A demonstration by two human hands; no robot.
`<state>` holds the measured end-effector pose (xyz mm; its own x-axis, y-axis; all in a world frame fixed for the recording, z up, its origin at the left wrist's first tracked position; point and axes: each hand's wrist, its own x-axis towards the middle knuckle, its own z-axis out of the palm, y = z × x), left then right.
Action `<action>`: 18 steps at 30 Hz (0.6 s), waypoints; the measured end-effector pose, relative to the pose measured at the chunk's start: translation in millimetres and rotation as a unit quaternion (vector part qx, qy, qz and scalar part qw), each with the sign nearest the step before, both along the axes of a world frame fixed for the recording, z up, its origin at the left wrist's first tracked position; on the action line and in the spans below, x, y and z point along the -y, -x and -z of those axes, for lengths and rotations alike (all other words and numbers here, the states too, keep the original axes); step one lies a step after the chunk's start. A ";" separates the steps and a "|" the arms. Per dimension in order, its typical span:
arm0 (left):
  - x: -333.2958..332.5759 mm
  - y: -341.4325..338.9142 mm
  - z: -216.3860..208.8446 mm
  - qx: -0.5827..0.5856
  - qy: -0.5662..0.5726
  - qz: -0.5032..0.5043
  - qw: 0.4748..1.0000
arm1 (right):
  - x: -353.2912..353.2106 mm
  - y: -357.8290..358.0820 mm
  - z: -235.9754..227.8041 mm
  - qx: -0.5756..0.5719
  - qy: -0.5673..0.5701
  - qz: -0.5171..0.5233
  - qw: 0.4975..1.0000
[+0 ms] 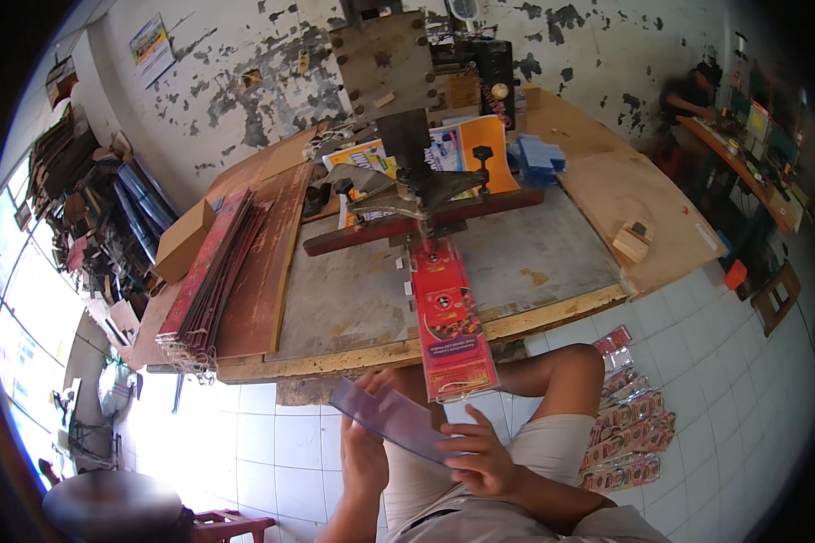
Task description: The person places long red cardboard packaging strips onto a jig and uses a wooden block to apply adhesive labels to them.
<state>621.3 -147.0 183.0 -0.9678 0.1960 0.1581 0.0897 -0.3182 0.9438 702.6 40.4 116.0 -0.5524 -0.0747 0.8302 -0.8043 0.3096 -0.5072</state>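
Observation:
A translucent, purplish plastic piece (397, 422), stepped along its upper edge, is held tilted above my lap. My left hand (366, 450) grips its left part from below and behind, with fingertips showing past the upper edge. At its right end are the bent fingers of my right hand (482, 455), the thumb raised apart. Beyond my hands, a long red printed plastic strip (450, 328) lies on the press table, its near end overhanging the front edge. The strip's far end is under the head of a metal press (418, 201). Neither hand touches the strip.
Stacked red strips (213, 276) lie on a board at left, beside a cardboard box (184, 240). Blue plastic pieces (541, 158) and a small wooden block (634, 240) are on the table's right. Printed red packs (627, 425) lie on the tiled floor. Another person (688, 95) sits far right.

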 end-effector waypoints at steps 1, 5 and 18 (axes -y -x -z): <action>0.0 -3.9 -1.9 -0.001 -0.005 -0.009 1.000 | 3.5 -0.3 3.6 0.010 -0.051 0.020 0.998; -13.7 -11.2 5.6 -0.146 0.005 -0.011 0.989 | 12.5 0.5 11.6 0.085 -0.097 -0.076 0.989; -34.9 15.5 -6.6 -0.462 0.362 0.116 0.802 | -33.0 -19.6 -16.5 0.451 0.334 -0.271 0.782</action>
<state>605.8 -112.2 189.6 -0.4273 0.7177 0.5498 0.8741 0.1725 0.4541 722.3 73.4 132.4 -0.9732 -0.2174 0.0750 0.0528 -0.5285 -0.8473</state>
